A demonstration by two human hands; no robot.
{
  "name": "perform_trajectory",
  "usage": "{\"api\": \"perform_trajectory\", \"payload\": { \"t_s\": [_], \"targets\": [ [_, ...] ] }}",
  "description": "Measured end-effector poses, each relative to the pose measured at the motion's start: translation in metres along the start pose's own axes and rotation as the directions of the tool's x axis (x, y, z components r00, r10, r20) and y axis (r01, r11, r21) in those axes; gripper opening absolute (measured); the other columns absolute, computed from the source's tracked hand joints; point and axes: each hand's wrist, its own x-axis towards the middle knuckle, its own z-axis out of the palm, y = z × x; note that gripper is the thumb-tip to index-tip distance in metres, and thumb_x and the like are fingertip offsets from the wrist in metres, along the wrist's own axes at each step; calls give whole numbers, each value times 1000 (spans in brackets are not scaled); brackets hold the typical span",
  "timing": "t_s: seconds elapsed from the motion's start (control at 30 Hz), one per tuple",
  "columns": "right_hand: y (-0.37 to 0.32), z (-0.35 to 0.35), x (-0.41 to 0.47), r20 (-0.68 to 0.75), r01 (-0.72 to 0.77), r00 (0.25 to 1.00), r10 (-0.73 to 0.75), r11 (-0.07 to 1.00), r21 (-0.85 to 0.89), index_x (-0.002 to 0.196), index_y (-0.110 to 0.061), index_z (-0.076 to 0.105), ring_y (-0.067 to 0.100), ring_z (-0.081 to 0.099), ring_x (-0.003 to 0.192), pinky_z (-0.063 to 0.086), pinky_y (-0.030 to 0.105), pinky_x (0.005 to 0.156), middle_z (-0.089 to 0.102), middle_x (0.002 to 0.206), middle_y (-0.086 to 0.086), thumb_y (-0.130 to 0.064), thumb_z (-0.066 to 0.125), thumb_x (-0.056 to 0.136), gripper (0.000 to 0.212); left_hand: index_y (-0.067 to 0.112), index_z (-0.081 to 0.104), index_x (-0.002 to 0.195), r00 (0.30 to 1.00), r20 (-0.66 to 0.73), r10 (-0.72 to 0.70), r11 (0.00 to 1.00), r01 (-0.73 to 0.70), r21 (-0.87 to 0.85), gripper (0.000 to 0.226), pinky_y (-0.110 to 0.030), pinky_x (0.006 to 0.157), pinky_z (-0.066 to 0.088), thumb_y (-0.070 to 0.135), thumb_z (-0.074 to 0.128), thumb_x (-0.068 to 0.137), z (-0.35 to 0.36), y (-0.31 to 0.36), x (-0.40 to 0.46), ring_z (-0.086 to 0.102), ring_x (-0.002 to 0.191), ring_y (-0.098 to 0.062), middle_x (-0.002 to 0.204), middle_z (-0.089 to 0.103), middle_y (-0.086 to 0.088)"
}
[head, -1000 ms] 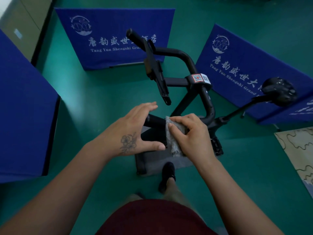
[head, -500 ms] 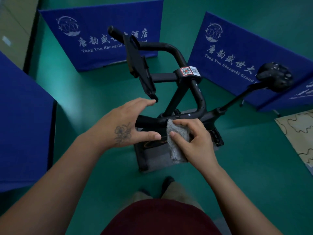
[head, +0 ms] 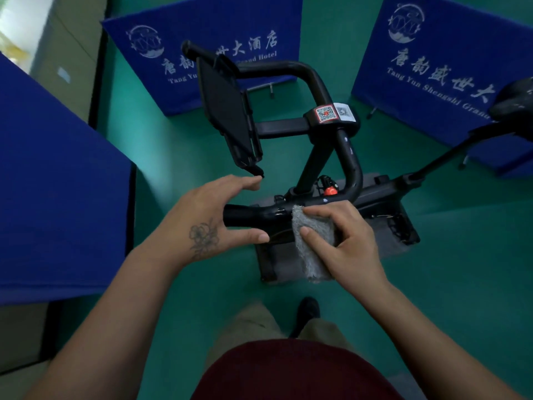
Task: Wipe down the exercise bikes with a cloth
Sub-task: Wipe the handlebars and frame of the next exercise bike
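Note:
A black exercise bike (head: 326,145) stands on the green floor in front of me, seen from above. Its near handlebar end (head: 248,216) points left. My right hand (head: 343,241) grips a grey cloth (head: 313,246) wrapped over that handlebar, thumb on the cloth's front. My left hand (head: 213,215) hovers around the bar's open end with fingers straight above it and the thumb below, holding nothing. The tablet holder (head: 227,114) rises just beyond my left fingers. The saddle (head: 513,102) sits at the far right.
Blue printed barrier panels stand at the back (head: 202,39), the right (head: 432,67) and close on the left (head: 52,183). The bike's grey base mat (head: 282,264) lies under my hands. My legs and one black shoe (head: 307,311) are below.
The view has shifted closer over the bike. My right hand with the cloth has slid right along the handlebar, baring more of its end; my left hand stays spread around that end.

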Motion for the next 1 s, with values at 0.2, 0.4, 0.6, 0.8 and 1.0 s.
{"api": "perform_trajectory", "payload": {
  "t_s": [0.2,0.4,0.6,0.8,1.0],
  "targets": [
    [-14,17,-9,26,-16,1000,16,1000,12,122,-22,72,11,64,110,52,27,92,62,114,-8,-20,81,92,32,50,30,162,985,169,19,995,-35,91,106,-36,121,42,91,63,70,-10,-5,10,43,146,-1,162,42,28],
    [-34,52,-14,-140,-83,986,94,993,87,117,-19,76,14,68,106,54,24,87,67,113,-6,-22,82,92,26,50,35,160,941,285,180,984,-172,-54,101,-26,117,41,84,72,72,-16,-18,24,41,140,13,159,41,34],
    [-53,91,-15,-343,-144,928,143,989,22,112,-18,79,13,66,96,50,17,81,63,104,-1,-19,82,92,20,51,18,164,864,421,277,960,-263,-94,114,-22,117,33,90,70,70,-25,-38,34,28,146,15,167,24,35],
    [-53,94,-10,-505,-245,854,124,953,-181,110,-18,82,5,59,88,42,8,76,58,95,-2,-24,81,92,19,50,17,164,824,475,307,946,-319,-58,116,-35,125,36,100,56,67,-22,-39,47,29,153,4,170,25,29],
    [-59,88,-7,-520,-332,828,209,931,-155,112,-26,81,3,60,89,46,11,76,56,94,-10,-31,79,94,19,48,20,163,855,419,307,947,-319,-44,114,-40,122,41,98,55,67,-20,-40,45,37,151,3,166,33,30]
  ]
}}
